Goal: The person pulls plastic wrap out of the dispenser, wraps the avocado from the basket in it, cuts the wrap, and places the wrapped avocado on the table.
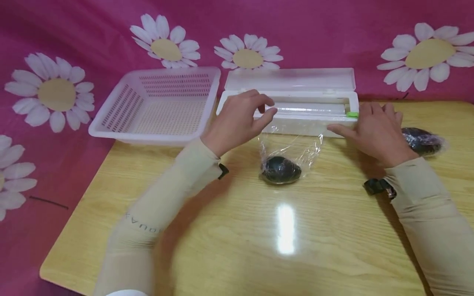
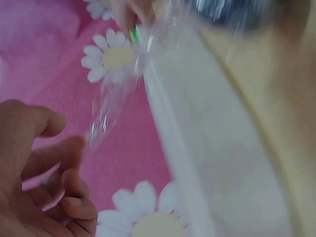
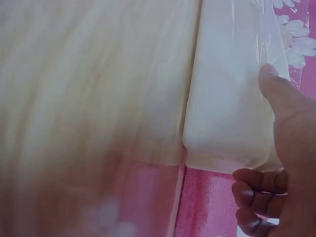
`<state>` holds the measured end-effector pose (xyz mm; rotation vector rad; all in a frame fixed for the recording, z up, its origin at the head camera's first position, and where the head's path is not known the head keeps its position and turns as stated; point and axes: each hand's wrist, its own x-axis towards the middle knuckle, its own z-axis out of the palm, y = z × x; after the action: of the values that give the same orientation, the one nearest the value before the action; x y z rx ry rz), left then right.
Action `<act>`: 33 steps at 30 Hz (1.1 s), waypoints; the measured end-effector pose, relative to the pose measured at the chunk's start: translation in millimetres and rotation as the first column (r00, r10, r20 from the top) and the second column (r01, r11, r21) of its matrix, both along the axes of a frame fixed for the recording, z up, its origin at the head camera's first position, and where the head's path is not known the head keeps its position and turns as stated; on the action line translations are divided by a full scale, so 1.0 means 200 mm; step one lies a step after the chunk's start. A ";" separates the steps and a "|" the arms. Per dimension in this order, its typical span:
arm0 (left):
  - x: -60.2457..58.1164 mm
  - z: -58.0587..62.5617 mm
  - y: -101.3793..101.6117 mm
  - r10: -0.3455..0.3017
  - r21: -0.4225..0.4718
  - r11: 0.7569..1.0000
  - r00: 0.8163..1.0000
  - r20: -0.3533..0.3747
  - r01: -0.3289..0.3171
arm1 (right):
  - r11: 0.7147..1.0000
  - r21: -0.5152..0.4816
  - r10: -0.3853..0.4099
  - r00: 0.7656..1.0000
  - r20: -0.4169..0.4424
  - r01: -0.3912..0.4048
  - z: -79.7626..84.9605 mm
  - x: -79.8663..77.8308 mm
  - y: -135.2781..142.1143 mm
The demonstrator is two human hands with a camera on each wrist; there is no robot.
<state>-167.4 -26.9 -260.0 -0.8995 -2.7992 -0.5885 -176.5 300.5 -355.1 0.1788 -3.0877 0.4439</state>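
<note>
A white cling film dispenser box (image 1: 307, 125) lies with its lid (image 1: 290, 80) raised and a roll of film (image 1: 311, 108) inside. My right hand (image 1: 379, 127) grips its right end, the thumb along the front wall and the other fingers curled at the end. My left hand (image 1: 242, 117) hovers over the box's left part, thumb and forefinger bent and a little apart. In the left wrist view a strand of clear film (image 2: 106, 111) reaches its fingertips. Before the box sits a dark, avocado-like fruit (image 1: 281, 169) with clear film draped over and behind it.
A second dark fruit (image 1: 422, 141) in film lies right of my right hand. A white slotted basket (image 1: 155, 137) stands at the back left. A green slider (image 1: 352, 115) sits at the box's right end. Behind the wooden table (image 1: 237, 246) hangs a pink flowered cloth (image 1: 314, 33).
</note>
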 end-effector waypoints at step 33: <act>0.24 -0.49 -0.11 -0.132 0.116 0.989 0.902 0.411 0.092 | 0.988 -0.155 0.045 0.962 0.271 -0.003 0.07 0.15 -0.14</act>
<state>-120.4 -48.6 -357.8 -1.0262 -3.0669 -1.0359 -146.5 273.2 -340.3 0.1649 -3.3011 0.7670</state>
